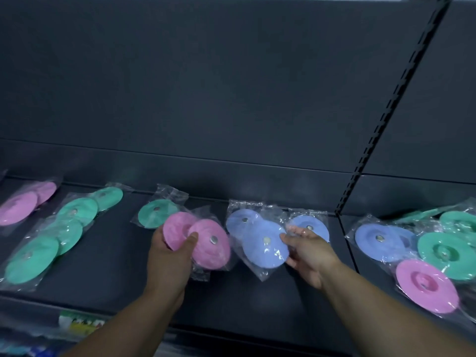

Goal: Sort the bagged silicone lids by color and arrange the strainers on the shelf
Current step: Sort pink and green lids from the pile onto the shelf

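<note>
Mid-sort, left hand (170, 256) grips two bagged round pink silicone lids (210, 244), right hand (310, 253) pinches a bagged round blue silicone lid (262, 247); next, likely, the pink pile (18, 208) far left of the grip.

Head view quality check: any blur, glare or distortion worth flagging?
Head view: dim, flat light; motion blur softens the left hand, its pink lids and the right hand; glare flecks on the blue lid bag; wide-angle lens slants the shelf upright; bottom-left labels smeared.

Head view, down onto shelf (257, 300)
</note>
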